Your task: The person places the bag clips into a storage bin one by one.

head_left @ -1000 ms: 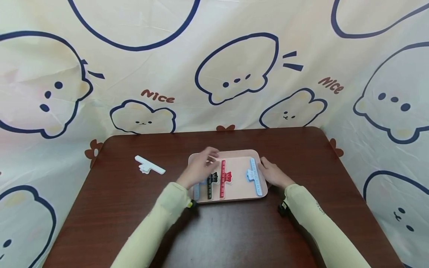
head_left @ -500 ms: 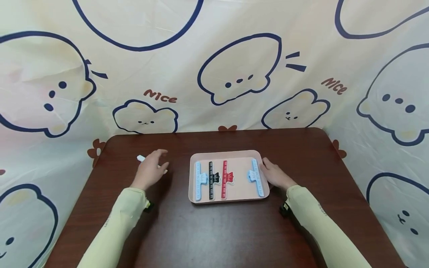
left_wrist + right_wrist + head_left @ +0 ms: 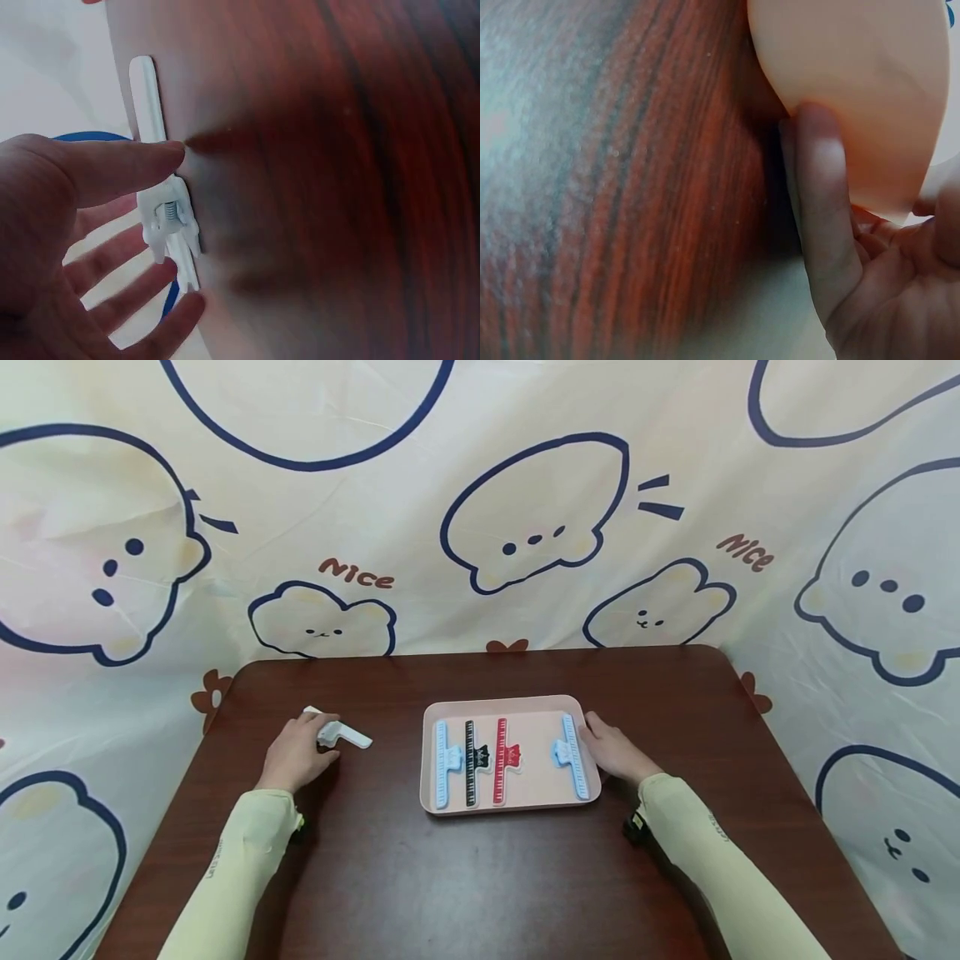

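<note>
A white spring clip (image 3: 352,736) with a long flat bar lies on the table at the left. My left hand (image 3: 294,757) is over its far end. In the left wrist view, the thumb (image 3: 142,165) reaches across the front of the clip (image 3: 171,214), while the fingers (image 3: 135,296) spread out behind it, mostly straight. At the tray's right side, my right hand (image 3: 617,750) holds the pink tray (image 3: 537,768). The right wrist view has the thumb (image 3: 821,157) against the tray's outside, with the other fingers partly hidden beyond its edge.
Inside the tray lie a light blue clip (image 3: 442,765), a black clip (image 3: 471,765) and a red clip (image 3: 501,763), side by side. Another light blue clip (image 3: 574,757) is near the right wall. Patterned cloth (image 3: 420,552) hangs around the brown table (image 3: 465,885).
My left hand has moved left from above the tray to the white clip, passing over it and then drawing back to its far end. The right hand has stayed at the tray.
</note>
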The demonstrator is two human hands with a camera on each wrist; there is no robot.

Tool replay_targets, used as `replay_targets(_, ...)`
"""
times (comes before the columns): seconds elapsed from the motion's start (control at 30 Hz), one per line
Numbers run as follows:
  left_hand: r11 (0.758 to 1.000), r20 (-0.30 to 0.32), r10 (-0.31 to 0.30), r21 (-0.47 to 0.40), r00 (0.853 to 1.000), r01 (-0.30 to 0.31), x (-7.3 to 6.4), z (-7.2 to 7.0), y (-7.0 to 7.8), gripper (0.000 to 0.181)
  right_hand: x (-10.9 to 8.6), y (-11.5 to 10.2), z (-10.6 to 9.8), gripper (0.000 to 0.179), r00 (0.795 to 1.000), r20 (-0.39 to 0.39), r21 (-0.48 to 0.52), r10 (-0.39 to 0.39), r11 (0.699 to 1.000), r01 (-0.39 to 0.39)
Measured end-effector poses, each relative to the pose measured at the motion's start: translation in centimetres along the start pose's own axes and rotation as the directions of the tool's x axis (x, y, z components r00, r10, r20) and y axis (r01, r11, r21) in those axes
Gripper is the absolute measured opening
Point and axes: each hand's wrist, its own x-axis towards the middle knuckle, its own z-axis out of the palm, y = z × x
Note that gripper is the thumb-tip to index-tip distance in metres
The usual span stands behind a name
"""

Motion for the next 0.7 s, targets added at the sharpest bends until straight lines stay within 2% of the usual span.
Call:
replay_targets(0.13, 1.0, 0.001, -0.003, -0.019, 1.0, 0.004, 0.11, 0.17, -0.18, 0.055, 0.04, 0.02, 0.06, 0.045, 1.0, -0.001, -0.001, 0.002, 1.0, -0.002)
replay_targets(0.33, 0.999, -0.047, 0.039, -0.018, 0.998, -0.04, 0.12, 0.54, -0.15, 0.033, 0.06, 0.1, 0.17, 0.046, 1.0, 0.006, 0.007, 0.007, 1.0, -0.007)
replay_targets(0.53, 0.999, -0.071, 0.028, -0.025, 0.997, -0.03, -0.04, 0.66, -0.04, 0.02, 0.1, 0.15, 0.19, 0.045, 1.0, 0.008, 0.01, 0.005, 1.0, -0.005)
replay_targets(0.7, 0.998, -0.141, 0.069, -0.004, 0.988, -0.07, 0.0, 0.61, 0.02, 0.011, 0.04, 0.09, 0.01, 0.046, 1.0, 0.007, 0.013, 0.009, 1.0, -0.009)
